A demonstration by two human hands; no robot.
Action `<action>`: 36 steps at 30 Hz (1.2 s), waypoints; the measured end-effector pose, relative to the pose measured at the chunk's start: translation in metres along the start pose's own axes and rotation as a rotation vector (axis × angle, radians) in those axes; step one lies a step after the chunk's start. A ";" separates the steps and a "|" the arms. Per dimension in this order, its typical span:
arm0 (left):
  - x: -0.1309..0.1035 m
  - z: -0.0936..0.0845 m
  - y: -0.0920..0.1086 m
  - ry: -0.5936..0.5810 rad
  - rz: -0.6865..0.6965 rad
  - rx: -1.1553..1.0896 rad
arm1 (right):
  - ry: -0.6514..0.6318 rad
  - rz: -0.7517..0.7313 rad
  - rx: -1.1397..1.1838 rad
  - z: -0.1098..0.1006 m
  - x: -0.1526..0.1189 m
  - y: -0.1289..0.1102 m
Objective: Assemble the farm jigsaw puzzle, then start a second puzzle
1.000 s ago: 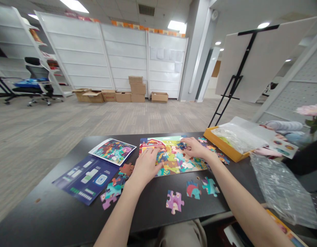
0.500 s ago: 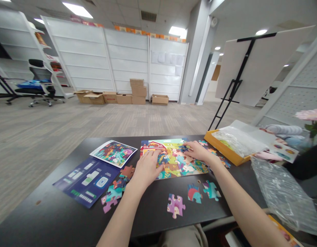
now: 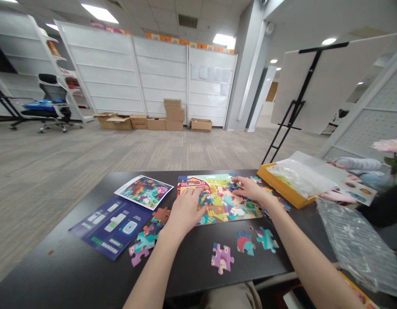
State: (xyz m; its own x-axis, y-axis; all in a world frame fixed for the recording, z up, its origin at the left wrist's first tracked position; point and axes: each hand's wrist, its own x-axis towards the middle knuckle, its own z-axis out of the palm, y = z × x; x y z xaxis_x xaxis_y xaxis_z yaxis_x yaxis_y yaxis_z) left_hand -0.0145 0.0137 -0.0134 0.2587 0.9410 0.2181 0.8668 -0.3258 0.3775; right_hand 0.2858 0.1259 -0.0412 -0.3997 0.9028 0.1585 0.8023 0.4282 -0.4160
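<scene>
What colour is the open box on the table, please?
The box is yellow-orange, clearest in the head view.

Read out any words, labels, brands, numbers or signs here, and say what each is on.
No text is legible.
Dark blue leaflet: white and green lettering, too blurred to read.
Sheets on the white shelving: too faint to read.
Cardboard box: reddish marking, too small to read.
</scene>
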 end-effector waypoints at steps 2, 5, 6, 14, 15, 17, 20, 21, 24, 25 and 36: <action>0.000 0.000 0.000 0.002 0.004 -0.002 | 0.002 -0.007 0.029 0.001 0.000 0.002; 0.000 0.000 0.000 0.003 0.007 0.001 | -0.001 -0.007 0.041 0.001 0.001 0.004; 0.000 0.000 0.000 0.004 0.008 0.001 | 0.000 -0.005 0.040 0.001 0.001 0.005; 0.000 0.000 0.000 -0.008 -0.002 0.001 | -0.004 -0.002 0.014 0.001 0.000 0.006; 0.000 0.000 0.001 -0.012 -0.001 0.001 | -0.001 -0.005 0.017 0.002 0.000 0.006; 0.000 0.001 0.001 -0.025 -0.001 0.003 | 0.001 -0.007 0.024 0.002 0.001 0.006; 0.000 0.001 0.000 -0.040 -0.002 0.006 | -0.006 0.010 0.021 0.003 0.001 0.006; 0.000 0.001 0.000 -0.039 -0.001 0.006 | -0.007 0.017 0.018 0.003 0.001 0.006; -0.001 0.001 -0.001 -0.033 0.002 0.004 | 0.006 0.014 0.018 0.003 0.001 0.005; -0.001 0.001 -0.001 -0.030 0.003 0.003 | 0.015 0.010 0.016 0.003 0.001 0.006; -0.001 -0.001 -0.003 -0.040 0.018 0.011 | 0.092 -0.055 0.027 0.003 0.003 0.007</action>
State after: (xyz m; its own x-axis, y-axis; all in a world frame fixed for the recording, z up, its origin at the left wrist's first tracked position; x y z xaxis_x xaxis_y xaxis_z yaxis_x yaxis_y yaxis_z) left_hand -0.0177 0.0136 -0.0140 0.2904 0.9381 0.1888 0.8666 -0.3415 0.3638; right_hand 0.2887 0.1312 -0.0457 -0.3990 0.8785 0.2629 0.7675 0.4768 -0.4284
